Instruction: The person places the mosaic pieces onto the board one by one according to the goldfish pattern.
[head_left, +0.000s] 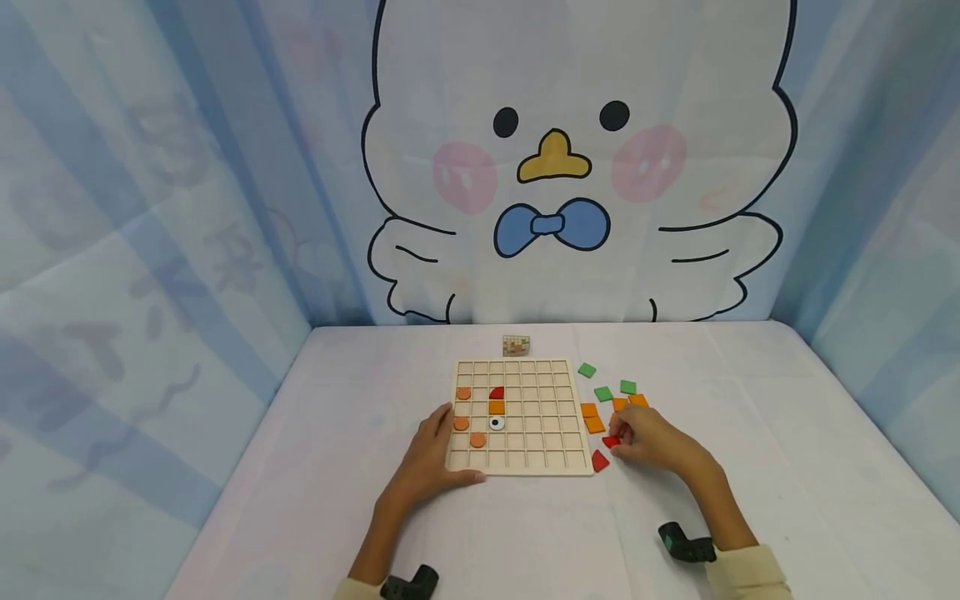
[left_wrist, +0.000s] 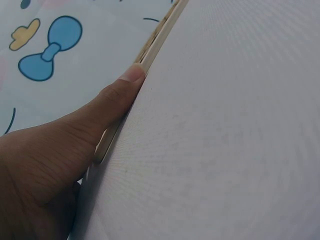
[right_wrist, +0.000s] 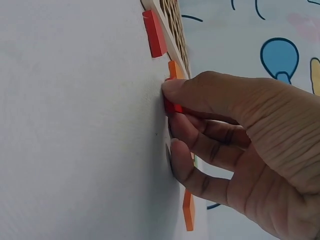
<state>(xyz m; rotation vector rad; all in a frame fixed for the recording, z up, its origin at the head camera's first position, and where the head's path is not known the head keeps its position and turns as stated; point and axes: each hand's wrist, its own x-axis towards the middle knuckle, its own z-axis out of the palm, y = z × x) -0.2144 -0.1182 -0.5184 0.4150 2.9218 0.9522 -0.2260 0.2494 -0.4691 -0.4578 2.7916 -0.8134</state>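
Observation:
A pale wooden grid board (head_left: pixel 532 417) lies on the table. On its left part are three light-orange discs (head_left: pixel 478 440), a red curved-edge tile (head_left: pixel 497 393), an orange square (head_left: pixel 497 407) and a white disc with a black dot (head_left: pixel 497 423). My left hand (head_left: pixel 431 454) rests against the near-left corner, its straight thumb (left_wrist: pixel 120 90) along the front edge and the fingers by the left edge. To the board's right, my right hand (head_left: pixel 656 442) pinches a red tile (right_wrist: pixel 172 102) between thumb and fingertips. Another red tile (head_left: pixel 600 461) lies nearer, beside the board.
Several orange squares (head_left: pixel 594 425) lie right of the board, some partly behind the right hand. Green tiles (head_left: pixel 587 370) are scattered farther back. A small patterned card or piece (head_left: pixel 516 345) sits behind the board. Printed curtains (head_left: pixel 555 275) stand behind the table (head_left: pixel 360 392).

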